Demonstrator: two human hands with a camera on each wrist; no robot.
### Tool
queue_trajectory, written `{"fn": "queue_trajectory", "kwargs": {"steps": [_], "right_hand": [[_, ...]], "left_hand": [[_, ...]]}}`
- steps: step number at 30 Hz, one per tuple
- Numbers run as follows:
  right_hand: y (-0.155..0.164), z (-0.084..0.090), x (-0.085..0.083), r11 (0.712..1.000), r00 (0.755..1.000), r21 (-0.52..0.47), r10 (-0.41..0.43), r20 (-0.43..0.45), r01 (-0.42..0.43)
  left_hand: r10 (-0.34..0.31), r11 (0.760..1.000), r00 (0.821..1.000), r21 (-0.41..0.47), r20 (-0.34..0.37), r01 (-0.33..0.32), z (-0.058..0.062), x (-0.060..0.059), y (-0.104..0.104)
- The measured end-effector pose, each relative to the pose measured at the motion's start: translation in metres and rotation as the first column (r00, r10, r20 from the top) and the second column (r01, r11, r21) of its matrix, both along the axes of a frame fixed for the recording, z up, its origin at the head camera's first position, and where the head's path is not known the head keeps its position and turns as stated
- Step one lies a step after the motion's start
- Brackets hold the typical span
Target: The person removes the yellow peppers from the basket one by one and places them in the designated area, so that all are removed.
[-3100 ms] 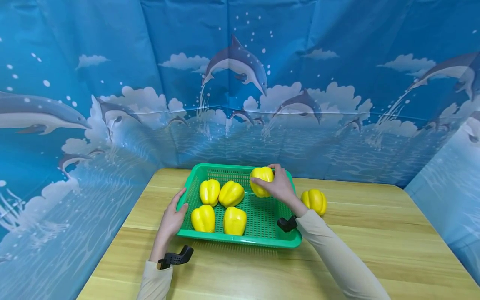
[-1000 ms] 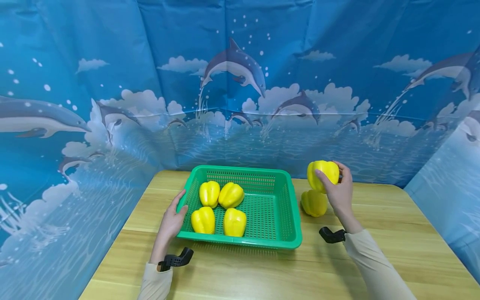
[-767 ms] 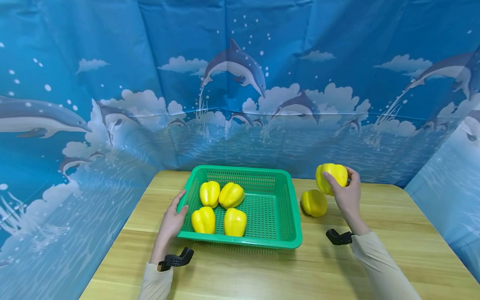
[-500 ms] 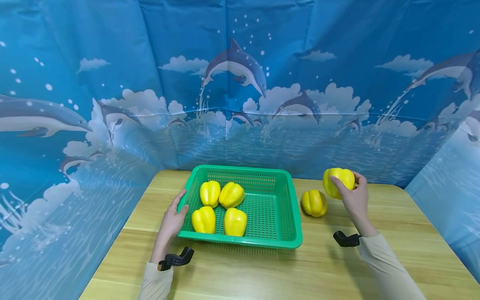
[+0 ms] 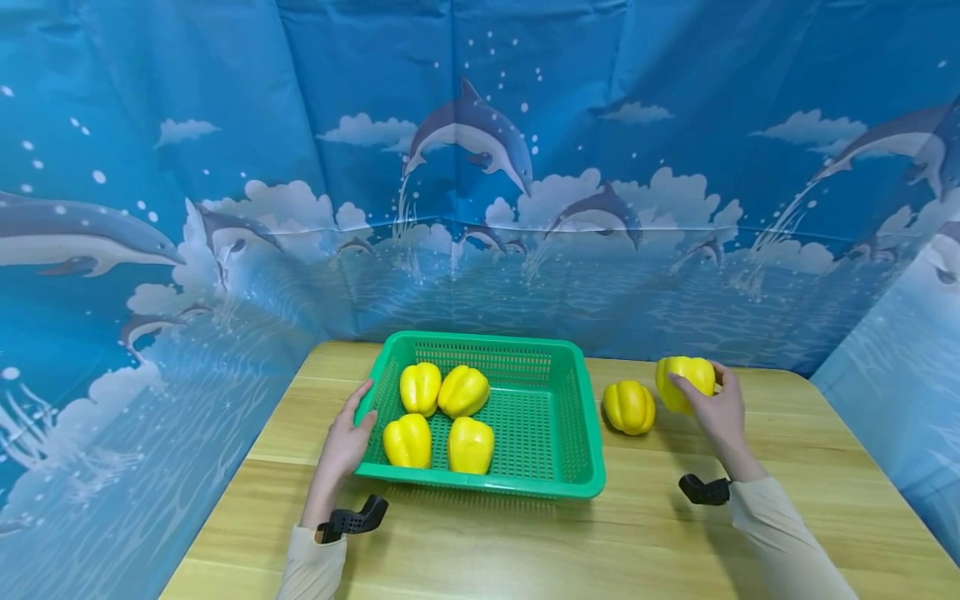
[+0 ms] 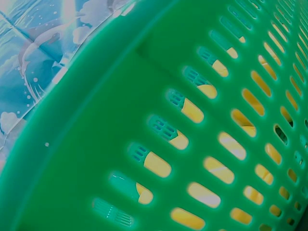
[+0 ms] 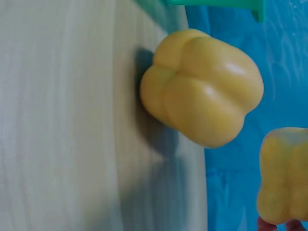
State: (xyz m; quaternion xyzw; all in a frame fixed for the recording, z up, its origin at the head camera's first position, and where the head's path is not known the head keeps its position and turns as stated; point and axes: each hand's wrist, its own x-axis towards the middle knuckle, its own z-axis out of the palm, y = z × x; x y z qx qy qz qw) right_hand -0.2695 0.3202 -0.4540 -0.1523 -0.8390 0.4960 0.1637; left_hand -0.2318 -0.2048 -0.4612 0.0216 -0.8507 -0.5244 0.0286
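Dolphin cloth behind, wood table below. R hand grips a pepper, thumb across its front, fingers curled at its R side, spread abt as wide as the fruit; it's toward the table's R side, well apart from the basket, can't tell if it touches wood. Spare pepper sits b/w it & basket; four others lie inside, mostly L half. L hand rests on basket's L rim, fingers fairly straight. Held one's prob. light & firm, glossy skin maybe slick, might bruise if squeezed; best hold = round widest sides, thumb in a groove b/w lobes.
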Motion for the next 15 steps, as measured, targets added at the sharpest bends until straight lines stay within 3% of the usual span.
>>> {"fn": "queue_trajectory", "kwargs": {"steps": [15], "right_hand": [[0.003, -0.021, 0.000, 0.999, 0.999, 0.013, 0.047, 0.022, -0.047]], "left_hand": [[-0.002, 1.000, 1.000, 0.003, 0.000, 0.002, -0.001, -0.001, 0.000]]}}
